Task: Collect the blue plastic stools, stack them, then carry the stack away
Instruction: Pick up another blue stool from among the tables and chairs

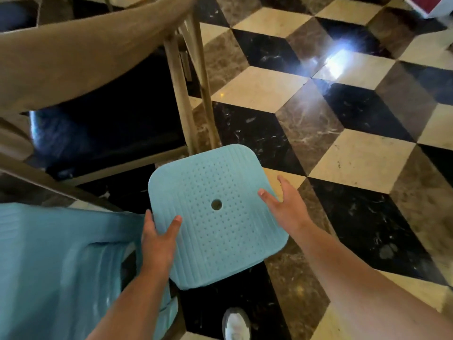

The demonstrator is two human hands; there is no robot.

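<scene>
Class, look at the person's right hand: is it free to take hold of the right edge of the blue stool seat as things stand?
Probably yes. The right hand is open at the blue stool seat's right edge, and only bare floor lies beside it.

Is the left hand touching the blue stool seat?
Touching. The head view shows the left hand gripping the near-left corner of the blue stool seat, thumb lying on top and fingers over the edge.
</scene>
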